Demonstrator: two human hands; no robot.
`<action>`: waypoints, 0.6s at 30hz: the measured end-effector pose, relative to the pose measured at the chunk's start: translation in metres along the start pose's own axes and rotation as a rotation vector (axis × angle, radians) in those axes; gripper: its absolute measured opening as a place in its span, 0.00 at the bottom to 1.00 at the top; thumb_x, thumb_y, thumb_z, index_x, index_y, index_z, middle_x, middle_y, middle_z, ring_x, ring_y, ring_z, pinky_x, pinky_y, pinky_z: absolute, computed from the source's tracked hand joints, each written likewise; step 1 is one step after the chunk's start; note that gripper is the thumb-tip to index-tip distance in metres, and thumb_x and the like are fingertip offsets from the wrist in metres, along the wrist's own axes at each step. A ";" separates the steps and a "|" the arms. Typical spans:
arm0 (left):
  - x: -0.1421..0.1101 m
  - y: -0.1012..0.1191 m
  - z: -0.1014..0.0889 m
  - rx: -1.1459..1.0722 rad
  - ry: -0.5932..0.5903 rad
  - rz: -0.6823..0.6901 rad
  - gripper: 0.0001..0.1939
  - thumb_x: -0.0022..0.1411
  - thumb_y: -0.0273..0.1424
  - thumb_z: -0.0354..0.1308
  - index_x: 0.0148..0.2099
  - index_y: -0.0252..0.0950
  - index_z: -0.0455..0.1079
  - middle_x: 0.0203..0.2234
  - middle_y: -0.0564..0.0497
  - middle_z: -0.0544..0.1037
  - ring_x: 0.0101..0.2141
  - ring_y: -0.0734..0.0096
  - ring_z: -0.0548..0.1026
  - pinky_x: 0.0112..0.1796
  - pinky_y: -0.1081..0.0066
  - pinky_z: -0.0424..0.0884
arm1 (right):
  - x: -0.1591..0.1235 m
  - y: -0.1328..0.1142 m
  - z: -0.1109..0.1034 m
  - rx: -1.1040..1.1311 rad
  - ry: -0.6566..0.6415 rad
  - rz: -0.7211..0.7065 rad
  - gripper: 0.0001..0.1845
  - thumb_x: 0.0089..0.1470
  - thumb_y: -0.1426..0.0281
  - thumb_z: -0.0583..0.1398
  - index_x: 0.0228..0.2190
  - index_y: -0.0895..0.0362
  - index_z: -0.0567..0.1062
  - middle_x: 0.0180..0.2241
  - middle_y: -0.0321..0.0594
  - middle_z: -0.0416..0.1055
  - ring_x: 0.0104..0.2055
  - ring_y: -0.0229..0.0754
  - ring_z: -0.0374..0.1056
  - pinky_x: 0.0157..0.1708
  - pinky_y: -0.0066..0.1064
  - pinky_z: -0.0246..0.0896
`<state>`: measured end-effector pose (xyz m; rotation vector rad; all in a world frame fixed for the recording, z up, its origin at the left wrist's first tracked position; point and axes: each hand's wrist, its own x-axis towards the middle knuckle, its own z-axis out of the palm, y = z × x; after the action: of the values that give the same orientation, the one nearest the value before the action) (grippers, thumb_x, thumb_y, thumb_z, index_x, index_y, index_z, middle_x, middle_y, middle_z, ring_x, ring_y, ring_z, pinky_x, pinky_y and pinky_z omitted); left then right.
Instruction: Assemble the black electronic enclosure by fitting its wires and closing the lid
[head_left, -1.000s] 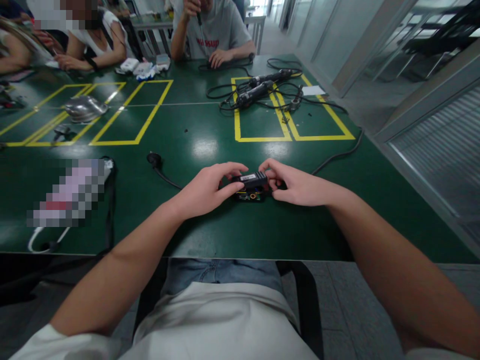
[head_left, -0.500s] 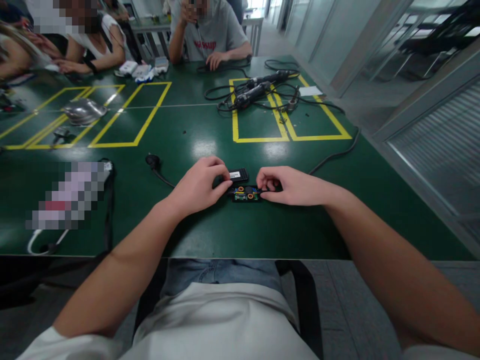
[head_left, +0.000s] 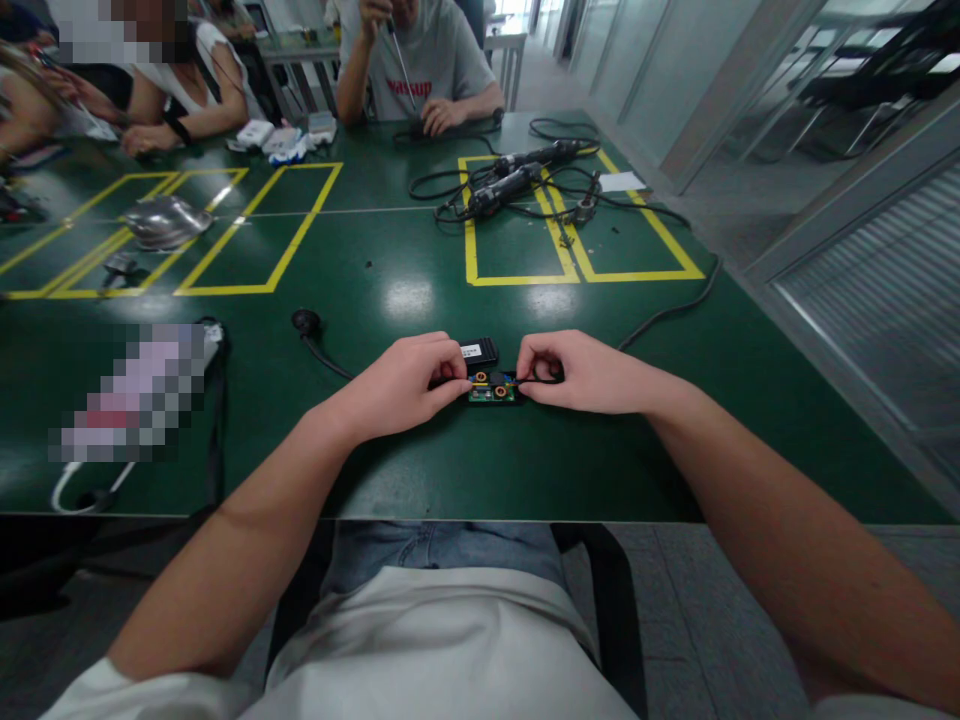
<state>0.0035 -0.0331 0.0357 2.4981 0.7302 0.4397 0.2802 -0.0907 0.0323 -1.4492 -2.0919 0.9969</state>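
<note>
A small green circuit board (head_left: pixel 491 391) with copper coils sits in an open black case on the table, between my two hands. My left hand (head_left: pixel 412 380) is closed in a pinch at the board's left end, on the black power cord (head_left: pixel 328 362) that runs in from a plug. At the right end, my right hand (head_left: pixel 574 372) pinches another black cable (head_left: pixel 553 379) where it meets the case. Just behind the board lies the black case cover (head_left: pixel 480 350) with a white label, partly hidden by my left fingers.
Black electric screwdrivers (head_left: pixel 506 185) with coiled cables lie inside yellow tape frames. A plug (head_left: pixel 306 322) is at left, beside a blurred pinkish item (head_left: pixel 135 385). A metal dish (head_left: pixel 166 222) stands farther off. Another person (head_left: pixel 420 70) sits across the green table (head_left: pixel 525 470), holding a thin tool.
My left hand has moved slightly right and down, its fingers now closed at the board's left end. My right hand stays nearly in place. Across the table, a person's raised hand has shifted a little.
</note>
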 end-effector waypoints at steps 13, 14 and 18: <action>0.003 -0.005 0.004 0.083 0.095 0.003 0.10 0.74 0.33 0.62 0.49 0.39 0.84 0.51 0.43 0.80 0.53 0.55 0.79 0.59 0.54 0.75 | -0.002 0.001 -0.008 0.060 -0.076 -0.008 0.07 0.54 0.65 0.65 0.35 0.54 0.77 0.28 0.34 0.72 0.29 0.40 0.64 0.32 0.34 0.60; 0.004 -0.007 0.006 0.096 0.123 -0.014 0.12 0.75 0.33 0.61 0.54 0.39 0.84 0.56 0.42 0.80 0.57 0.53 0.78 0.63 0.51 0.73 | -0.001 0.002 -0.008 0.080 -0.080 -0.004 0.08 0.53 0.66 0.65 0.36 0.54 0.76 0.29 0.34 0.72 0.30 0.40 0.64 0.32 0.34 0.61; 0.007 -0.014 0.012 0.118 0.106 -0.108 0.23 0.75 0.31 0.62 0.69 0.39 0.77 0.63 0.40 0.81 0.62 0.51 0.77 0.66 0.48 0.71 | -0.001 0.005 -0.008 0.159 -0.100 -0.002 0.14 0.49 0.71 0.64 0.40 0.53 0.72 0.34 0.36 0.76 0.32 0.40 0.65 0.34 0.33 0.62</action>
<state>0.0090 -0.0233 0.0195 2.5443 0.9537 0.5067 0.2893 -0.0881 0.0339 -1.3438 -2.0296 1.2280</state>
